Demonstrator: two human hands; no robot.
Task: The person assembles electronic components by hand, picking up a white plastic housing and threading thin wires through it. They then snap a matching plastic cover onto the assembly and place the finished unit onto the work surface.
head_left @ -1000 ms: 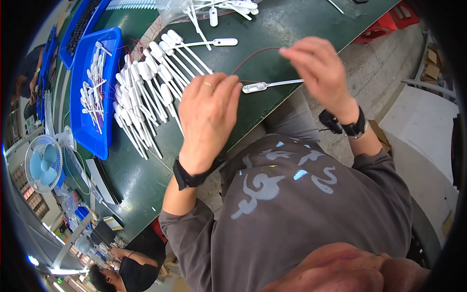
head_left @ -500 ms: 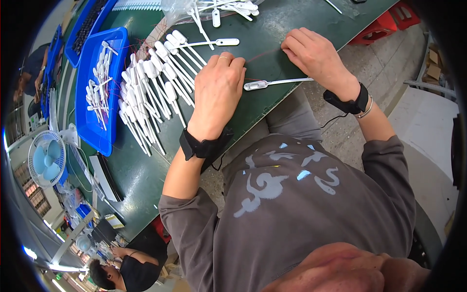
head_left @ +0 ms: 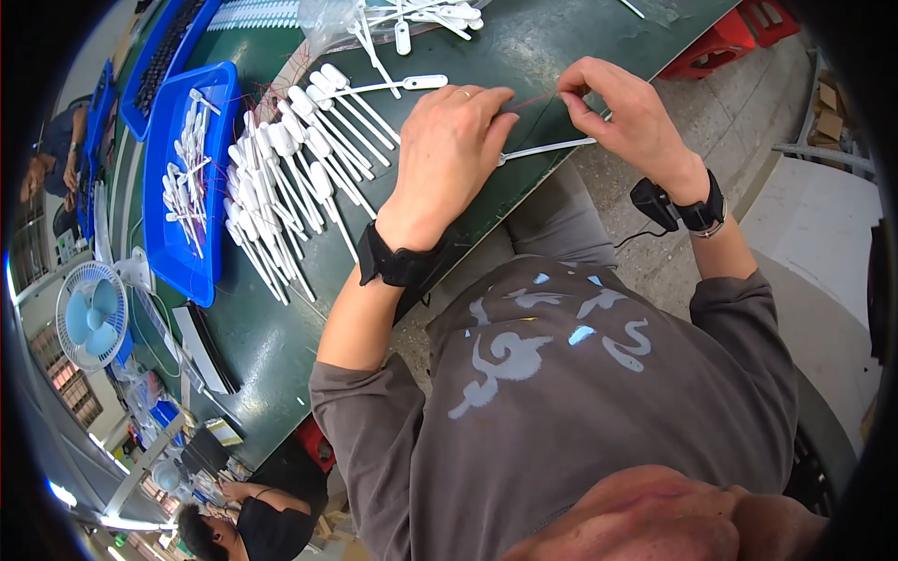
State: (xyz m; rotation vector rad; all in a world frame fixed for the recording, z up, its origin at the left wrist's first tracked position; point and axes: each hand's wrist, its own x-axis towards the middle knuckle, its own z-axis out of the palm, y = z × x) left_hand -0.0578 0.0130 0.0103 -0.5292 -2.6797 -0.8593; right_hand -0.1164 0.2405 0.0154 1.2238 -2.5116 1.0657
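Observation:
A thin red wire (head_left: 535,99) runs between my two hands above the near edge of the table. My left hand (head_left: 447,159) is closed on its left end, thumb and forefinger pointing right, the other fingertips hidden beneath. My right hand (head_left: 619,114) pinches the other end between thumb and fingers. Just below the wire lies a white long-stemmed plastic piece (head_left: 552,147); my left hand covers its oval head. Beyond my left hand rests a similar white piece with a framed oval head (head_left: 426,82). A pile of white sticks with rounded heads (head_left: 295,159) spreads left of that hand.
A blue tray (head_left: 154,224) holds smaller white pieces with red wires; another blue tray (head_left: 140,93) with dark parts stands behind it. More white pieces lie on a plastic bag (head_left: 327,23). Red stools (head_left: 711,51) stand past the table edge. A fan (head_left: 92,313) and co-workers are leftward.
My left hand has shifted right and turned, now covering the head of the white piece below. My right hand has moved slightly right and down, its thumb now showing.

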